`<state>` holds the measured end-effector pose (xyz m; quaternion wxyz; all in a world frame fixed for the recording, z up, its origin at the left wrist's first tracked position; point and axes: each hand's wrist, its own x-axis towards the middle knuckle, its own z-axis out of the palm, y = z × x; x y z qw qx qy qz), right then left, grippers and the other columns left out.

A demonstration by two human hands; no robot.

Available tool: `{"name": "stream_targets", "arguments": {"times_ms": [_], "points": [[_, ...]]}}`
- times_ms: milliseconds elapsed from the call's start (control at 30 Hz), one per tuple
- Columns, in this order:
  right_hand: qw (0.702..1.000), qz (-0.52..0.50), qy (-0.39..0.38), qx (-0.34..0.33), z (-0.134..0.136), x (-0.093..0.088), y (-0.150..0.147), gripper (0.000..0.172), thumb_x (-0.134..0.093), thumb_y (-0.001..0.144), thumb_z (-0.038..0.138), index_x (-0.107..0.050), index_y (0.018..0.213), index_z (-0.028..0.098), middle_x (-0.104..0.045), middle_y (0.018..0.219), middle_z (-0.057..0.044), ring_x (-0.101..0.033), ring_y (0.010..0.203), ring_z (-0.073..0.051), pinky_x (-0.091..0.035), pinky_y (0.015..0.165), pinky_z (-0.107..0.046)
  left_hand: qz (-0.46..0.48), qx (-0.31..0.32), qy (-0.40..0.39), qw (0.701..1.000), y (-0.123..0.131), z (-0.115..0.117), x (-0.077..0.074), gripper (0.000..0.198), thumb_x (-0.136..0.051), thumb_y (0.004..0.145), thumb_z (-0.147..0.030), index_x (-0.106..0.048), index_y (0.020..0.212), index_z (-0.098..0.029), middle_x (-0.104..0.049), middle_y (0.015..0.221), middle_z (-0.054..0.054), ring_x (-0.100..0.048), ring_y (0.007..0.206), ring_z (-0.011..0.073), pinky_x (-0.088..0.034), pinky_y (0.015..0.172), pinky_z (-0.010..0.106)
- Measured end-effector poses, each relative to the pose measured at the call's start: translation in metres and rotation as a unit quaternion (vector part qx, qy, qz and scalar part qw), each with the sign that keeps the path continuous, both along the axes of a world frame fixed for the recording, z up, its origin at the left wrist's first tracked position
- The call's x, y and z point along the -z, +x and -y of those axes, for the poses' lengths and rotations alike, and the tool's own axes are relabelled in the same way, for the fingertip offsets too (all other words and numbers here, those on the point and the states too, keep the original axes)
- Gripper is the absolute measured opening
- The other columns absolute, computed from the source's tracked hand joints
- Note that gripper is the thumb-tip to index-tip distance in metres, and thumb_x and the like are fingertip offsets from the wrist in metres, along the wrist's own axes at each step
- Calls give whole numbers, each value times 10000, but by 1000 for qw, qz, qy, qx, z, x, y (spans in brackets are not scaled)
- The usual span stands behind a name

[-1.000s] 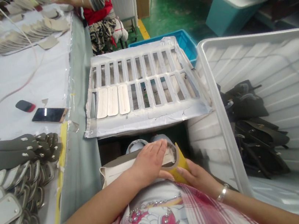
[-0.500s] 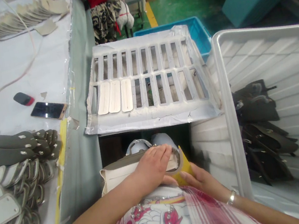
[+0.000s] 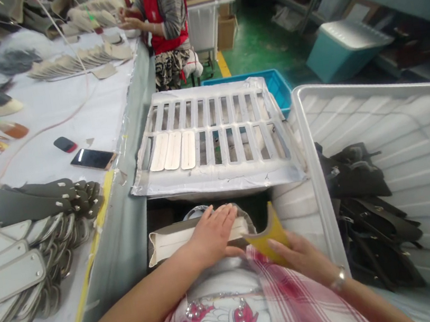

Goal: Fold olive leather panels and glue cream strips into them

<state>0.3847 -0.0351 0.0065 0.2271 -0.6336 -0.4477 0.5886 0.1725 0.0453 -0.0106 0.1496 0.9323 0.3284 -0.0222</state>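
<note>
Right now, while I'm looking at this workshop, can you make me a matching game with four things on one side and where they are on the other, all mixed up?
Things:
1. The yellow curved piece
2. The three pale strips
3. The phone
4. The left hand

Places:
A. On the white tabletop
B. Over the dark-and-cream piece
C. In the right hand
D. On the slatted rack

Right pairs: 1-C, 2-D, 3-A, 4-B
</note>
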Motion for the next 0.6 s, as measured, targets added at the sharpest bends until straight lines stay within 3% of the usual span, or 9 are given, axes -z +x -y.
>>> {"name": "stream_targets", "arguments": {"times_ms": [67, 133, 200, 367, 600], "points": [[999, 2, -11, 48, 17, -5, 5, 398, -457, 798, 547, -566, 721, 172, -621, 666, -38, -575, 609, -167, -475, 591, -296, -15, -9, 6, 1000, -1, 5, -4, 980, -419, 701, -758, -238, 1392, -88, -318, 1435, 169, -296, 1316, 263, -191, 1081, 429], [998, 41, 11, 56, 30, -5, 4, 442, -407, 822, 558, -523, 616, 184, -591, 589, -38, -557, 555, -161, -462, 561, -292, -26, -23, 4, 999, 1, 9, -6, 983, -436, 695, -756, -244, 1390, -87, -325, 1431, 167, -314, 1303, 265, -222, 1064, 416], [992, 106, 57, 22, 37, -1, 0, 430, -375, 837, 543, -538, 644, 194, -586, 565, -34, -555, 526, -164, -456, 550, -295, -33, -44, 4, 998, 4, 11, -8, 976, -466, 691, -744, -255, 1386, -93, -349, 1417, 164, -342, 1281, 267, -257, 1040, 409], [948, 259, 147, -108, 42, 8, -7, 414, -330, 857, 472, -588, 1003, 183, -656, 707, -68, -632, 629, -222, -459, 572, -317, -7, -79, 8, 997, 9, 14, -8, 920, -588, 671, -652, -305, 1359, -111, -409, 1378, 140, -397, 1219, 262, -277, 1012, 398], [898, 351, 157, -215, 39, -5, -3, 407, -282, 900, 440, -613, 926, 207, -667, 779, -77, -642, 671, -222, -442, 558, -304, 15, -84, 8, 996, 5, 14, -1, 897, -622, 658, -598, -311, 1352, -122, -428, 1358, 126, -410, 1188, 259, -283, 997, 391]]}}
